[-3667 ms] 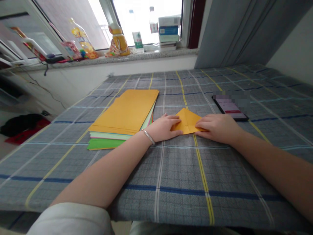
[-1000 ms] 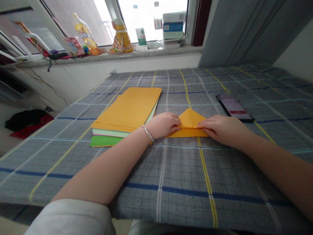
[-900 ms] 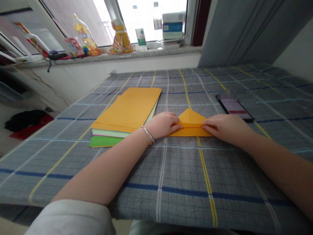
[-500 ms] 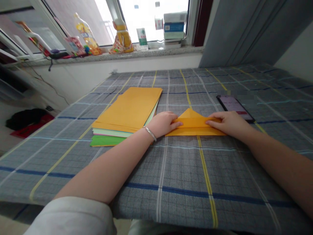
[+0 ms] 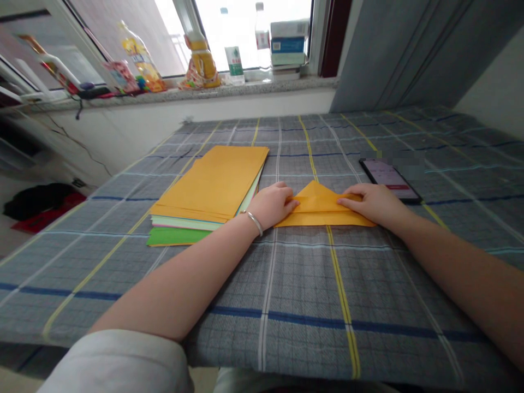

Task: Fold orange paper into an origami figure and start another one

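A folded sheet of orange paper [image 5: 317, 210] lies on the checked cloth, with a pointed peak at its far side and a folded strip across its front. My left hand [image 5: 272, 206] pinches the paper's left end between thumb and fingers; a silver bangle circles that wrist. At the opposite end, my right hand [image 5: 370, 203] grips the paper with its thumb on the near side, the fingertips partly hidden. Just left of my left hand rests a stack of coloured paper [image 5: 213, 183], orange on top, with white and green sheets showing below.
A phone [image 5: 388, 180] lies beyond my right hand. The grey checked cloth [image 5: 229, 338] covers the table, whose near edge runs close to my body. Bottles, a cup and stacked boxes [image 5: 289, 46] stand along the windowsill [image 5: 254, 87]. A grey curtain [image 5: 393, 54] hangs at the right.
The whole view has shifted slightly. My right thumb and fingers have slid a little inward along the paper strip; both hands still hold the folded paper.
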### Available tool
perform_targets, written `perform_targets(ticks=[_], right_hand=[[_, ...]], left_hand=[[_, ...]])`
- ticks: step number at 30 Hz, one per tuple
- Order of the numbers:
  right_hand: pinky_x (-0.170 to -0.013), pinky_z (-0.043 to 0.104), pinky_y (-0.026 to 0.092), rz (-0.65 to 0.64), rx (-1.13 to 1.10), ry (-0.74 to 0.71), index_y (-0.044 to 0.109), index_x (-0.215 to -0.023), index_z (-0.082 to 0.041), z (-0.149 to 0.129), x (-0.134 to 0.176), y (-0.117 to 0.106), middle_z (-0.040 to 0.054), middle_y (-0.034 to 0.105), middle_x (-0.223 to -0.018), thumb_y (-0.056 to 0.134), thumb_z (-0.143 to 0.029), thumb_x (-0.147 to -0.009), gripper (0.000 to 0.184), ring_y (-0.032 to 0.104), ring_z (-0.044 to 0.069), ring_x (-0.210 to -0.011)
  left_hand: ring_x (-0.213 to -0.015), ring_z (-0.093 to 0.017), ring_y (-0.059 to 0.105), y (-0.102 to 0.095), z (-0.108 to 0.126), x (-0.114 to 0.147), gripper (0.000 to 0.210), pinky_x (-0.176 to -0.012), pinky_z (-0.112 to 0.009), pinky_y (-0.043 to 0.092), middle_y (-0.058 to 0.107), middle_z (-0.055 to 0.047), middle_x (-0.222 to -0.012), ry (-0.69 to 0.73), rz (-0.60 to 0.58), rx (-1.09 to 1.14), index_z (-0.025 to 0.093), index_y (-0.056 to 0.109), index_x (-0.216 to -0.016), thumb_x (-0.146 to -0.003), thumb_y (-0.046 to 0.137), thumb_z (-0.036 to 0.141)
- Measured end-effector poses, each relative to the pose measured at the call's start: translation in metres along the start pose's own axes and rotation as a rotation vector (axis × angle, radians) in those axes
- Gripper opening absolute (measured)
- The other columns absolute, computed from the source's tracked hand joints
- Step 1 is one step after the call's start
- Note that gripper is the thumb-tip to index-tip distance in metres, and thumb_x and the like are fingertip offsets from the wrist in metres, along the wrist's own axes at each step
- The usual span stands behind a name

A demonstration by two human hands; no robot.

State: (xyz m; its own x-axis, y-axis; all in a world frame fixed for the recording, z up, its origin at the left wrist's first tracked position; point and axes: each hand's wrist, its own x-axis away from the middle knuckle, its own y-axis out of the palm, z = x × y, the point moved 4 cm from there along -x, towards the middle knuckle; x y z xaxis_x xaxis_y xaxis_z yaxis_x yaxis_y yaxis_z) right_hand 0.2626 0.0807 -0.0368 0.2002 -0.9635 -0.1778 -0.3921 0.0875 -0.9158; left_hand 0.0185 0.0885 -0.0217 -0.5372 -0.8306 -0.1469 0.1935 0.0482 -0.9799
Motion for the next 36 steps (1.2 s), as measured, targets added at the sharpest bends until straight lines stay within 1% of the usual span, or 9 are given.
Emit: perform_targets(ticks=[6, 12, 15, 18, 20, 23, 27, 31, 36], right_hand=[[-0.070, 0.038, 0.051, 0.010, 0.008, 0.007, 0.074, -0.085, -0.027, -0.004, 0.000, -0.002, 0.0047, 0.076, -0.090, 0.059, -0.047, -0.085, 0.025, 0.069, 0.026, -0.084], [-0.077, 0.039, 0.050, 0.001, 0.060, -0.018, 0.072, -0.083, -0.024, -0.010, -0.002, -0.001, 0.0060, 0.075, -0.094, 0.058, -0.041, -0.086, 0.022, 0.068, 0.026, -0.090], [-0.074, 0.038, 0.049, -0.006, 0.073, -0.005, 0.071, -0.084, -0.023, -0.008, -0.002, 0.000, 0.0067, 0.074, -0.093, 0.057, -0.044, -0.086, 0.025, 0.067, 0.026, -0.088], [-0.071, 0.038, 0.049, -0.004, 0.065, 0.008, 0.070, -0.084, -0.024, -0.006, -0.001, 0.001, 0.0066, 0.075, -0.092, 0.057, -0.046, -0.086, 0.026, 0.067, 0.026, -0.086], [-0.071, 0.038, 0.049, 0.001, 0.051, 0.009, 0.070, -0.084, -0.024, -0.006, 0.000, 0.002, 0.0062, 0.075, -0.091, 0.056, -0.046, -0.085, 0.026, 0.067, 0.026, -0.085], [-0.071, 0.038, 0.049, 0.020, 0.036, 0.013, 0.071, -0.084, -0.024, -0.004, 0.000, 0.002, 0.0056, 0.075, -0.089, 0.057, -0.046, -0.085, 0.026, 0.068, 0.026, -0.084], [-0.071, 0.038, 0.051, 0.017, -0.026, 0.065, 0.071, -0.086, -0.025, 0.004, -0.003, -0.003, 0.0060, 0.075, -0.091, 0.060, -0.044, -0.081, 0.022, 0.068, 0.026, -0.084], [-0.054, 0.033, 0.048, -0.174, -0.306, 0.154, 0.070, -0.101, -0.026, 0.020, -0.005, -0.009, 0.0060, 0.073, -0.078, 0.056, -0.042, -0.084, 0.028, 0.066, 0.021, -0.065], [-0.038, 0.028, 0.033, -0.317, -0.364, 0.353, 0.062, -0.125, -0.025, 0.030, 0.002, -0.012, -0.0019, 0.058, -0.056, 0.058, -0.045, -0.084, 0.046, 0.050, 0.014, -0.043]], left_hand=[[-0.077, -0.013, 0.060, 0.002, -0.001, 0.000, 0.019, -0.081, -0.029, 0.052, 0.059, -0.006, -0.103, 0.048, 0.108, 0.051, 0.015, 0.065, -0.081, -0.091, 0.059, 0.030], [-0.081, -0.015, 0.062, 0.004, 0.002, 0.000, 0.020, -0.081, -0.030, 0.053, 0.060, -0.008, -0.104, 0.036, 0.092, -0.012, 0.014, 0.065, -0.082, -0.092, 0.057, 0.029], [-0.086, -0.018, 0.064, 0.005, 0.005, 0.000, 0.015, -0.082, -0.031, 0.053, 0.063, -0.009, -0.105, 0.014, 0.094, -0.045, 0.013, 0.066, -0.092, -0.092, 0.055, 0.024], [-0.108, -0.023, 0.061, 0.005, 0.014, 0.002, 0.025, -0.098, -0.037, 0.048, 0.064, -0.009, -0.117, 0.146, 0.163, -0.092, 0.015, 0.063, -0.114, -0.093, 0.050, 0.016], [-0.131, -0.025, 0.049, 0.007, 0.023, 0.005, 0.033, -0.115, -0.047, 0.033, 0.060, -0.007, -0.133, 0.300, 0.182, -0.097, 0.020, 0.059, -0.126, -0.097, 0.045, 0.018], [-0.147, -0.024, 0.030, 0.014, 0.034, 0.009, 0.043, -0.123, -0.051, 0.013, 0.044, -0.005, -0.153, 0.447, 0.021, -0.029, 0.022, 0.046, -0.143, -0.102, 0.041, 0.031], [-0.151, -0.022, 0.022, 0.021, 0.040, 0.010, 0.060, -0.123, -0.046, 0.013, 0.026, -0.006, -0.162, 0.458, -0.217, 0.051, 0.022, 0.025, -0.155, -0.102, 0.036, 0.048], [-0.152, -0.025, 0.018, 0.021, 0.040, 0.009, 0.066, -0.123, -0.045, 0.012, 0.021, -0.007, -0.163, 0.441, -0.242, 0.043, 0.020, 0.021, -0.156, -0.101, 0.036, 0.052], [-0.151, -0.024, 0.019, 0.022, 0.040, 0.009, 0.062, -0.122, -0.046, 0.013, 0.022, -0.007, -0.163, 0.459, -0.232, 0.025, 0.026, 0.023, -0.156, -0.101, 0.036, 0.051]])
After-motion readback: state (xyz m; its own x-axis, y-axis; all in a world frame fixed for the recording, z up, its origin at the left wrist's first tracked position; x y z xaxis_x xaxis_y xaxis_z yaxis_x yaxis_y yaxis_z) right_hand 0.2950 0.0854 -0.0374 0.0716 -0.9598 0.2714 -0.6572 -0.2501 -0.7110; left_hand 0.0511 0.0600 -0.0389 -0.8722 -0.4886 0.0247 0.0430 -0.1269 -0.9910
